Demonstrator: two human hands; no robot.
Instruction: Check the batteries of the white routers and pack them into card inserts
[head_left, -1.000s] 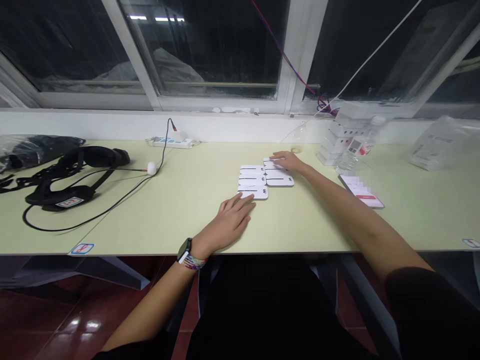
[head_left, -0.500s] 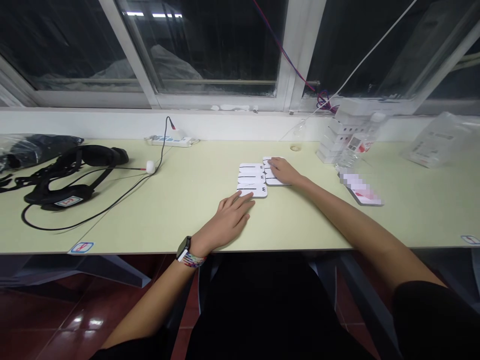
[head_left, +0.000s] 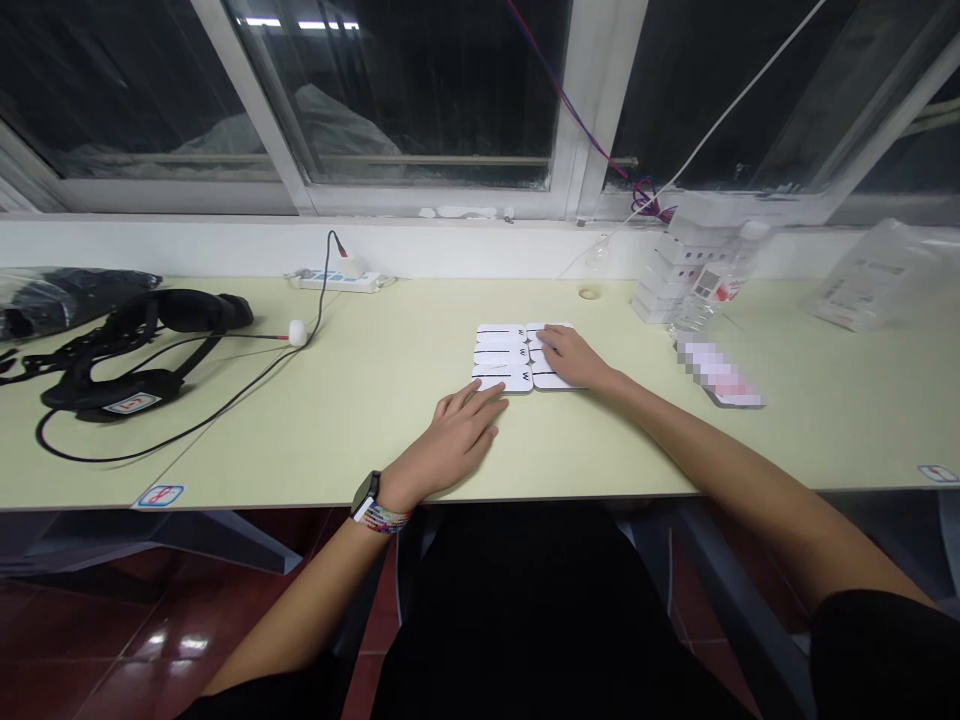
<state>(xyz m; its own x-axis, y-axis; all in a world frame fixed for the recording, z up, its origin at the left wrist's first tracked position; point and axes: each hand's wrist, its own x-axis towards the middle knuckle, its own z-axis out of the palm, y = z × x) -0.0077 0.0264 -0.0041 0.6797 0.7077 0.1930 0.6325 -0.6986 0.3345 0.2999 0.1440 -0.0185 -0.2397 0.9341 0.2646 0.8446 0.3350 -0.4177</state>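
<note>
On pale worktop [head_left: 375,420], touches white cards [head_left: 507,350] with spread left hand [head_left: 459,440] and loosely flattened right hand [head_left: 573,357], likely aligning edges.

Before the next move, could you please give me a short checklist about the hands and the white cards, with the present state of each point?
1. Left hand at the near edge of the left column: ok.
2. Left column's three cards lined up: ok.
3. Right hand over the right column: ok.
4. Right column's markings fully visible: not ok, partly covered.
5. Right column's far right edges straight: cannot tell.
6. Phone apart from cards: ok.
</note>
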